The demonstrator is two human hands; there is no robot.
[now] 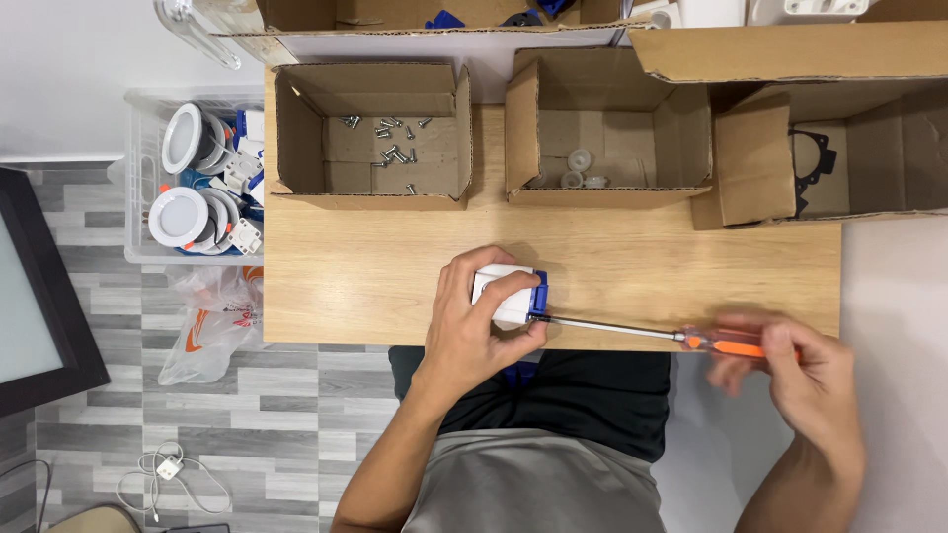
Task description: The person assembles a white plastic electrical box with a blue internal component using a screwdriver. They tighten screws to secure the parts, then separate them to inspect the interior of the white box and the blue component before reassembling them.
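Seen from above, we note a wooden surface (395, 286) carrying three open cardboard boxes along its far edge: the right box (790, 148) holds a black flat part, the middle box (607, 138) a few small white plastic pieces, the left box (370, 133) loose screws (390, 133). Beside the surface, a clear bin (138, 178) holds round white lamps. At the near edge, our left hand (474, 321) is clenched around a small white box with a blue end (509, 294), resting on the surface. Our right hand (790, 360) grips the orange handle of a screwdriver (632, 331), whose tip meets the blue end.
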